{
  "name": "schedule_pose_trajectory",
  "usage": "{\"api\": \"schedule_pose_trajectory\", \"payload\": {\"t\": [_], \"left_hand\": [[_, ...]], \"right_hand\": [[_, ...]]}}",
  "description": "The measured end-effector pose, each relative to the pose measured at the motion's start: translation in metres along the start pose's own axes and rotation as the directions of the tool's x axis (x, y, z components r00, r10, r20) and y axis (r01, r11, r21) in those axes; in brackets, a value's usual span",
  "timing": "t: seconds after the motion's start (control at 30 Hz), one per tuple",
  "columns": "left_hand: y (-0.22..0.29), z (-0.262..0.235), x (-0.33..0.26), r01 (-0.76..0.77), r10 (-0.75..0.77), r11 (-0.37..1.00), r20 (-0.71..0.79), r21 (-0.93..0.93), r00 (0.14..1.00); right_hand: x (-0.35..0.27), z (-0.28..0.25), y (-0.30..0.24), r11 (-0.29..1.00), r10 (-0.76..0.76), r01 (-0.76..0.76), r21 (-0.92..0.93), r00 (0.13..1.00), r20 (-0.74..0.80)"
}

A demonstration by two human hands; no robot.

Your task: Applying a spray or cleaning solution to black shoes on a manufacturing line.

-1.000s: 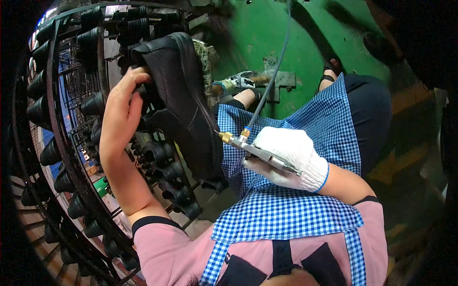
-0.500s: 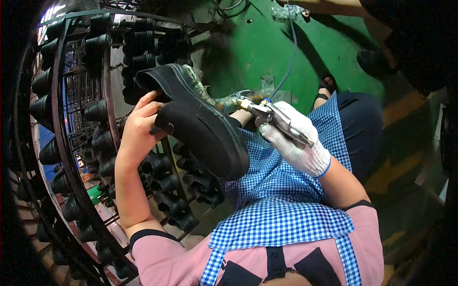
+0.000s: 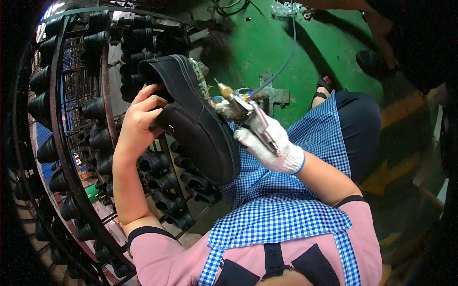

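A black shoe [image 3: 198, 131] is held up in front of me by my bare left hand [image 3: 143, 117], its fingers hooked into the shoe's opening. The toe points down toward my apron and the sole edge faces right. My right hand [image 3: 267, 138], in a white knitted glove, is closed around a metal spray gun [image 3: 250, 114] with a brass nozzle. That nozzle points up and left, a little right of the shoe's sole. From the gun a thin grey-blue hose [image 3: 287, 62] runs up across the floor. The gloved fingertips come close to the shoe's side; whether they touch it I cannot tell.
On the left stands a tall metal rack [image 3: 62, 109] filled with black shoes. A metal plate [image 3: 276, 95] lies on the green floor [image 3: 267, 43] beyond my hands. Clear plastic [image 3: 286, 9] lies at the top. Another person's dark shoe [image 3: 374, 62] is at the upper right.
My right hand has moved left with the spray gun, closer to the shoe, and the nozzle has tilted upward. The shoe has shifted slightly left in my left hand.
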State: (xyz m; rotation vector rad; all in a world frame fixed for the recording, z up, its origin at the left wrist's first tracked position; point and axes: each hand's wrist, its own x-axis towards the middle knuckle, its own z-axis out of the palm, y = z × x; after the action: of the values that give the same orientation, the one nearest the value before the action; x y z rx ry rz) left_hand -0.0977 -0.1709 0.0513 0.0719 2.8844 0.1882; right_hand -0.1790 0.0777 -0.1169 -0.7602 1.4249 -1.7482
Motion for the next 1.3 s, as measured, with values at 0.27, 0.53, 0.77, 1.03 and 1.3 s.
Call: {"api": "schedule_pose_trajectory", "payload": {"t": [0.27, 0.53, 0.77, 1.03, 1.3], "left_hand": [[0.007, 0.006, 0.003, 0.016, -0.014, 1.0, -0.053, 0.024, 0.998], [0.002, 0.013, -0.004, 0.046, -0.051, 0.998, -0.096, -0.051, 0.994], [-0.002, 0.01, -0.001, 0.022, -0.023, 0.999, -0.046, -0.028, 0.999], [0.0, 0.009, 0.0, 0.037, -0.039, 0.999, -0.039, -0.035, 0.998], [0.001, 0.005, 0.002, 0.014, -0.007, 0.989, -0.048, 0.145, 0.999]], "right_hand": [[-0.007, -0.019, -0.004, 0.866, -0.474, 0.471, -0.166, 0.88, 0.025], [-0.01, -0.06, -0.016, 0.83, -0.34, 0.345, -0.438, 0.936, 0.094], [-0.006, -0.063, -0.021, 0.862, -0.354, 0.373, -0.342, 0.928, 0.12], [-0.002, -0.058, -0.017, 0.87, -0.375, 0.394, -0.295, 0.919, 0.123], [-0.006, -0.057, -0.029, 0.837, -0.3, 0.362, -0.41, 0.931, 0.21]]}}
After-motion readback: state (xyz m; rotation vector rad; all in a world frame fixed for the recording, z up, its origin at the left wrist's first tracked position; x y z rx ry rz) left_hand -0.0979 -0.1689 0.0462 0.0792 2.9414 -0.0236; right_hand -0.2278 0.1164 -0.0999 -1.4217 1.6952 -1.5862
